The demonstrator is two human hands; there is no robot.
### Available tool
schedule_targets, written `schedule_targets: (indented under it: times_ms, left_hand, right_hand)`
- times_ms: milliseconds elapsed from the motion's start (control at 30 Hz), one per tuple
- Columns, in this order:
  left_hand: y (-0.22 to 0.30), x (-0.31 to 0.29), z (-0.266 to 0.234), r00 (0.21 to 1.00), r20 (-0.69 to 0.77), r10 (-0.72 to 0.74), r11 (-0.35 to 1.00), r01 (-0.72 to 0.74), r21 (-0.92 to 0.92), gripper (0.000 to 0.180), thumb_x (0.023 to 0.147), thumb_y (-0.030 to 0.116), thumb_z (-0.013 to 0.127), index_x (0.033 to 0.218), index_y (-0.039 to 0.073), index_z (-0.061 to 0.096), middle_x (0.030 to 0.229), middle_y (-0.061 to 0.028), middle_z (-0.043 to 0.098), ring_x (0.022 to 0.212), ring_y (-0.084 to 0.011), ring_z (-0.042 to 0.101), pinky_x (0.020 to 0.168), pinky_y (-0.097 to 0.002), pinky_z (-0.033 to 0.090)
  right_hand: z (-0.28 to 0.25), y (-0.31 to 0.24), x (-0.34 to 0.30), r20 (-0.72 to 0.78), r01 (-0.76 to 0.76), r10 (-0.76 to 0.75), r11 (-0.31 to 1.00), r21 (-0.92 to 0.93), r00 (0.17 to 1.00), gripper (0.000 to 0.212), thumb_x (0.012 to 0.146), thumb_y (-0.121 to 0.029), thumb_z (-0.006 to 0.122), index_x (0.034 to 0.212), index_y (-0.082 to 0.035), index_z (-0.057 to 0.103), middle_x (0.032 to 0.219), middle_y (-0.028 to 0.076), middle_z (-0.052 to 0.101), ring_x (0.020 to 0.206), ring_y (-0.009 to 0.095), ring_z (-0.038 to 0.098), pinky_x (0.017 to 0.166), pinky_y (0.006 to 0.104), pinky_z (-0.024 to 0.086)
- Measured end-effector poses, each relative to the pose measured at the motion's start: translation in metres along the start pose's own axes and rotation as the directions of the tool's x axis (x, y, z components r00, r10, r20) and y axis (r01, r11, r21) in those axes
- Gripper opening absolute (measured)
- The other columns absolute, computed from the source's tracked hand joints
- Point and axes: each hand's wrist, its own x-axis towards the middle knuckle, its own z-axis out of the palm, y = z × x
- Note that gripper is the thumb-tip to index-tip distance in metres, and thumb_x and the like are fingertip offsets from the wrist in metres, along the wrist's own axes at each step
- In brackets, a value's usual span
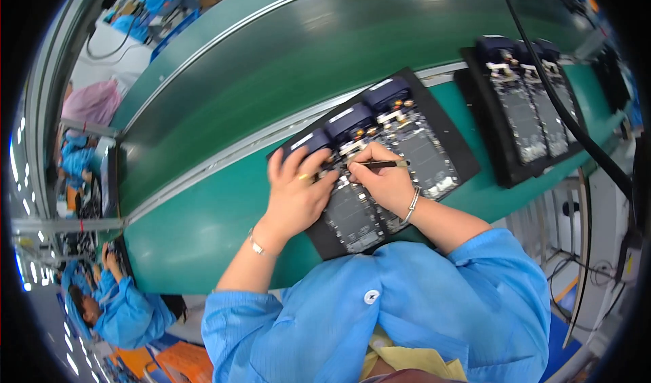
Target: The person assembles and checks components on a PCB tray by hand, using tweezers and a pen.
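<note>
Three dark circuit boards lie side by side on a black tray at the middle of the green bench. Each board has a dark blue block at its far end. My right hand is closed in a pinch round a thin, dark pen-shaped tool, over the middle board. The tool's tip is hard to make out among the small parts. Over the upper part of the left board, my left hand rests with its fingers spread, and it hides some of that board. A ring and a bracelet show on it.
A second black tray of similar boards stands at the right. A black cable hangs across it. Beyond the bench's metal rail runs a green conveyor surface. People in blue are at the left.
</note>
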Motion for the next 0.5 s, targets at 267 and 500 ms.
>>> schedule_targets:
  times_ms: [267,500]
  left_hand:
    - [-0.002,-0.133,0.031,0.823,-0.034,-0.568,0.822,0.564,-0.081,0.038,0.084,0.013,0.065,0.119,0.0,0.061,0.135,-0.0213,0.047,0.123,-0.0393,0.043,0.105,-0.0472,0.033]
    - [0.042,-0.121,0.02,0.807,0.113,-0.58,0.751,0.583,-0.308,0.049,0.089,0.012,0.062,0.132,-0.008,0.05,0.145,-0.0198,0.04,0.132,-0.0348,0.036,0.108,-0.0425,0.032]
  right_hand:
    - [-0.127,-0.055,0.025,-0.198,0.044,-0.444,0.477,-0.878,0.874,0.018,0.089,-0.014,0.054,0.084,0.002,0.06,0.088,0.021,0.065,0.089,0.04,0.063,0.08,0.0446,0.05]
    - [-0.157,-0.019,0.033,-0.308,-0.217,-0.306,0.299,-0.929,0.901,0.023,0.088,-0.013,0.054,0.101,0.004,0.062,0.097,0.029,0.063,0.089,0.043,0.063,0.083,0.0479,0.051]
